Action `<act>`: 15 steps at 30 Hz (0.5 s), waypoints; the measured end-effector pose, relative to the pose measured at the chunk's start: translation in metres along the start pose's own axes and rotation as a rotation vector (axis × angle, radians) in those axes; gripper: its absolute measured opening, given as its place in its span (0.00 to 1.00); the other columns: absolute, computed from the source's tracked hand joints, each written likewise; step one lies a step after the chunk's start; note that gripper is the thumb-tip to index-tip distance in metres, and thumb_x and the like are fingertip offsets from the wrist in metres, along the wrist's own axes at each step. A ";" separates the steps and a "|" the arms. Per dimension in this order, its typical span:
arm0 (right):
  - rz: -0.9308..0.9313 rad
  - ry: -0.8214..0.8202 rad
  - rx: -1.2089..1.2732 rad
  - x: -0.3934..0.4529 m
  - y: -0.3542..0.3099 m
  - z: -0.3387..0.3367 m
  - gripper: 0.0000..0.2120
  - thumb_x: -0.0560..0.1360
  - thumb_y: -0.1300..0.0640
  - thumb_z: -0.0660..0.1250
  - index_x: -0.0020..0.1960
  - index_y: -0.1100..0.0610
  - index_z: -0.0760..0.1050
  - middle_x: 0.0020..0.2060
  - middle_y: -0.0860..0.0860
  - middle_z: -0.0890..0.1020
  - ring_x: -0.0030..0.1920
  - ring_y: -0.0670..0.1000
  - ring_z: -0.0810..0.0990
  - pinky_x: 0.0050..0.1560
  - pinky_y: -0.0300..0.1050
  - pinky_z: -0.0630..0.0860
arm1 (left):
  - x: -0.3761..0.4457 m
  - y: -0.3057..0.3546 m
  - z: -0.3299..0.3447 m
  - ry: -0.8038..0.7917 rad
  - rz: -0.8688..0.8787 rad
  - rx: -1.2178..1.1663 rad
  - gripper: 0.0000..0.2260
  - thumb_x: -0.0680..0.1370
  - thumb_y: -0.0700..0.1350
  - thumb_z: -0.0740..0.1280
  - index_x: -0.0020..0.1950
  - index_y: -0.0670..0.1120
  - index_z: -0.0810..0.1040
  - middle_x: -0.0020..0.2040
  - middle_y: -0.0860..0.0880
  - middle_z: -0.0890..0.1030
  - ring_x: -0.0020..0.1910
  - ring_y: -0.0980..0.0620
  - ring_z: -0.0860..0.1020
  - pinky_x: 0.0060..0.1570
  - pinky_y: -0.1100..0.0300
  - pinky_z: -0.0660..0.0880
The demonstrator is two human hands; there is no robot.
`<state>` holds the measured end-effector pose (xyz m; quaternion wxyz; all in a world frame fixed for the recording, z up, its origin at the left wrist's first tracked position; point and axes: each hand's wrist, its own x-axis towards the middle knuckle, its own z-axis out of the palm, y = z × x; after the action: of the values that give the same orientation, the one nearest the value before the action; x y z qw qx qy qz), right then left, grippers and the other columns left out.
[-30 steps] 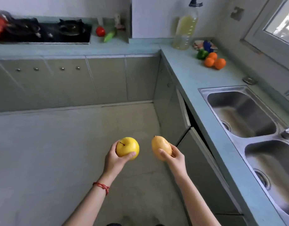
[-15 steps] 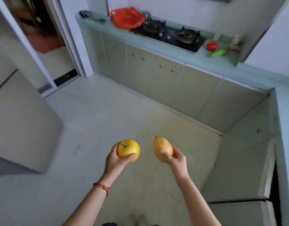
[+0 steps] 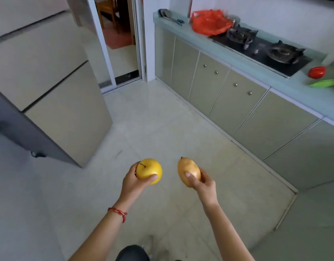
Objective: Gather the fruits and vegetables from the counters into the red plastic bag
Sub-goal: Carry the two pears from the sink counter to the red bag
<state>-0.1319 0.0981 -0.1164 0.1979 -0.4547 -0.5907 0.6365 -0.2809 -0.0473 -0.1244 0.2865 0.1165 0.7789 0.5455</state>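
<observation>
Sitting open on counter [image 3: 243, 59]: red bag [image 3: 209, 22]

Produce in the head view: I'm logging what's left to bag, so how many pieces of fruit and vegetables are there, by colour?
Yellow: 1, the apple in the left hand
Yellow-orange: 1, the mango in the right hand
Red: 1, the tomato on the counter
Green: 1, the vegetable beside it
Total: 4
</observation>
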 end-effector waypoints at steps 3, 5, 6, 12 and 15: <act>-0.001 -0.005 0.000 0.016 -0.005 0.003 0.25 0.60 0.46 0.71 0.55 0.54 0.76 0.43 0.46 0.81 0.44 0.40 0.79 0.40 0.33 0.75 | 0.013 0.004 0.002 0.007 -0.007 -0.005 0.35 0.50 0.62 0.71 0.56 0.55 0.72 0.54 0.50 0.78 0.54 0.49 0.76 0.52 0.57 0.72; -0.003 -0.009 -0.003 0.031 -0.009 0.006 0.25 0.60 0.46 0.71 0.55 0.53 0.76 0.43 0.46 0.81 0.45 0.40 0.79 0.39 0.32 0.75 | 0.027 0.009 0.004 0.008 -0.009 -0.011 0.36 0.50 0.62 0.71 0.56 0.55 0.71 0.54 0.50 0.78 0.54 0.49 0.76 0.51 0.58 0.71; -0.005 -0.007 -0.002 0.040 -0.012 0.009 0.25 0.60 0.47 0.71 0.55 0.54 0.77 0.43 0.46 0.81 0.45 0.40 0.79 0.38 0.30 0.75 | 0.036 0.012 0.005 0.007 -0.011 -0.012 0.36 0.49 0.62 0.71 0.56 0.54 0.71 0.54 0.50 0.78 0.53 0.49 0.76 0.51 0.58 0.71; -0.012 -0.008 0.015 0.103 -0.035 0.032 0.23 0.62 0.48 0.73 0.55 0.53 0.76 0.45 0.48 0.82 0.46 0.41 0.79 0.40 0.32 0.75 | 0.109 0.034 0.008 -0.012 0.014 -0.022 0.36 0.51 0.62 0.71 0.57 0.53 0.73 0.54 0.51 0.78 0.52 0.51 0.76 0.48 0.61 0.69; -0.012 0.007 0.025 0.146 -0.053 0.051 0.17 0.68 0.55 0.74 0.55 0.55 0.76 0.45 0.48 0.81 0.47 0.43 0.79 0.46 0.38 0.76 | 0.157 0.051 0.005 -0.019 0.023 -0.031 0.35 0.50 0.62 0.71 0.56 0.55 0.71 0.52 0.52 0.77 0.52 0.51 0.76 0.46 0.62 0.70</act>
<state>-0.2624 0.1960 -0.1229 0.2096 -0.4510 -0.5845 0.6411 -0.4112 0.0535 -0.1288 0.2894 0.1259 0.7662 0.5597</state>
